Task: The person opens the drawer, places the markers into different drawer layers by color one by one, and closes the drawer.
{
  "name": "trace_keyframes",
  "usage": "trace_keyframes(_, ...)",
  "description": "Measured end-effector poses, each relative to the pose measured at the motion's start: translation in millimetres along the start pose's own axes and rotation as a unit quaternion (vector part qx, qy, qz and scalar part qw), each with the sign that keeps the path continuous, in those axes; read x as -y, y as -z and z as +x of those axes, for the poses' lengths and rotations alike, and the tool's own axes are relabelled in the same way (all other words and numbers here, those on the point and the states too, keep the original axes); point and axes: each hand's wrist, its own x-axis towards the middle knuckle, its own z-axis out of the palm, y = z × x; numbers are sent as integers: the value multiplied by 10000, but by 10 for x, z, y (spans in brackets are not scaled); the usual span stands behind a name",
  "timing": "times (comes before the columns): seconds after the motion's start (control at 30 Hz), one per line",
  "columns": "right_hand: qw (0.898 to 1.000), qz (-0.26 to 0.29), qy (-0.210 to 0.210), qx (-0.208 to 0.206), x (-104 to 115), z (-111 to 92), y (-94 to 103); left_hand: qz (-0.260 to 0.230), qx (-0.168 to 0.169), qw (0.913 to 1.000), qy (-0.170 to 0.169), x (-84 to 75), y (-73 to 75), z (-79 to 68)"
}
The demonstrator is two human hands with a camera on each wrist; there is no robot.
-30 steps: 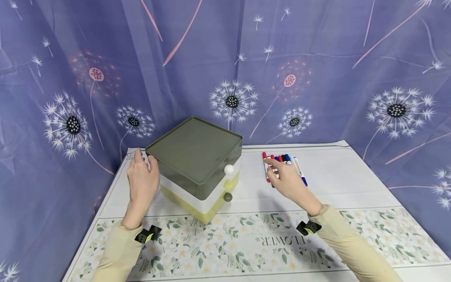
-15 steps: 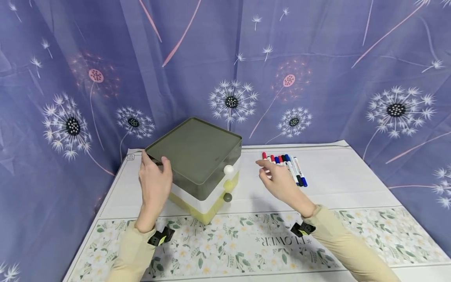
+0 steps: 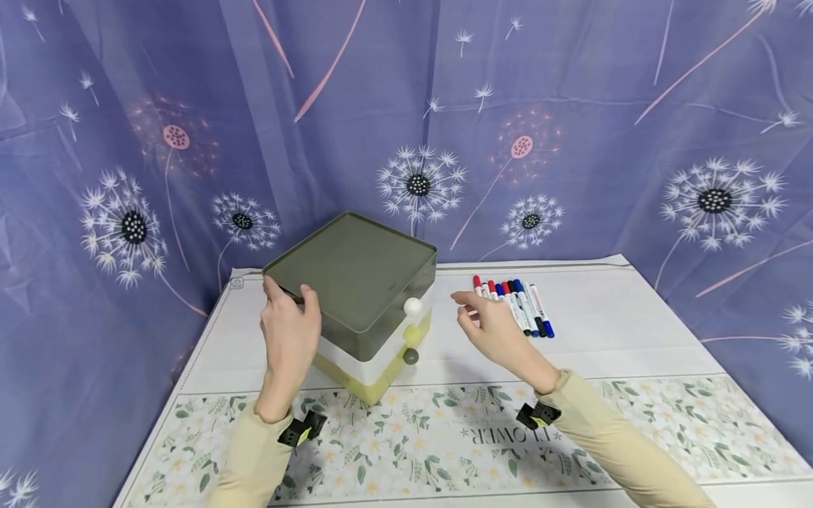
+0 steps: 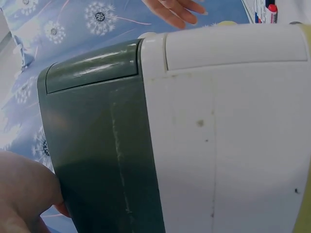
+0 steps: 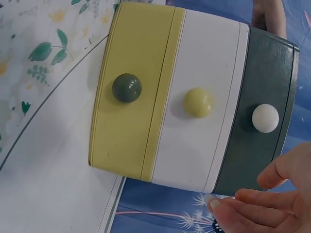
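A three-tier drawer box [image 3: 352, 271] stands turned cornerwise on the table, dark green on top, white in the middle, yellow below. Its drawer fronts face right, with a white knob [image 5: 265, 118] on the green drawer, a yellow knob [image 5: 198, 102] on the white one and a dark green knob [image 5: 127, 88] on the yellow one. My left hand [image 3: 288, 335] rests at the box's top left side, index finger at the corner, thumb apart. To the right of the knobs my right hand [image 3: 498, 335] hovers with loosely bent fingers, nothing in them.
Several markers [image 3: 524, 305] with red, blue and black caps lie in a row behind my right hand. A floral runner [image 3: 444, 451] crosses the front of the white table [image 3: 610, 317]. A purple dandelion-print curtain [image 3: 406, 106] hangs behind and at both sides.
My left hand has moved right, from beside the box onto its left side. The right hand has drifted left from over the markers toward the knobs, uncovering more markers. The box stays put.
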Motion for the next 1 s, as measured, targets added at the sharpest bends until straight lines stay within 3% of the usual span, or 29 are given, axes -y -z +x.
trace_keyframes(0.3, 9993, 343, 121, -44, 115, 50, -26, 143, -98, 9997, -182, 21, -5, 12)
trace_keyframes(0.53, 9981, 588, 16, 191, 203, 49, -70, 230, -69, 9993, -272, 27, 0, 13)
trace_keyframes(0.73, 9961, 827, 219, 192, 255, 62, -163, 296, 81, 9993, -226, 34, 15, 19)
trace_keyframes(1.0, 9911, 1264, 405, 87, 314, 90, -279, 351, 12, 9988, -338, 53, 23, 30)
